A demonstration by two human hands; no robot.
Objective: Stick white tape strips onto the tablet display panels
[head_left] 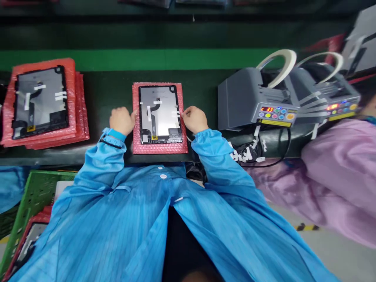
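A tablet screen panel (pixel 159 114), back side up with flex cables and tape strips, lies on a pink bubble-wrap sheet (pixel 158 145) in front of me on the dark green bench. My left hand (pixel 122 120) rests curled at the sheet's left edge. My right hand (pixel 194 118) is curled at the panel's right edge, fingertips pinched against it. What the fingertips hold is too small to see.
A second panel (pixel 41 101) lies on a stack of pink bubble-wrap sheets (pixel 79 125) at the left. Two grey tape dispensers (pixel 255 100) (pixel 326 94) stand at the right. A co-worker's pink sleeve (pixel 337 172) is at the right. A green crate (pixel 32 196) sits lower left.
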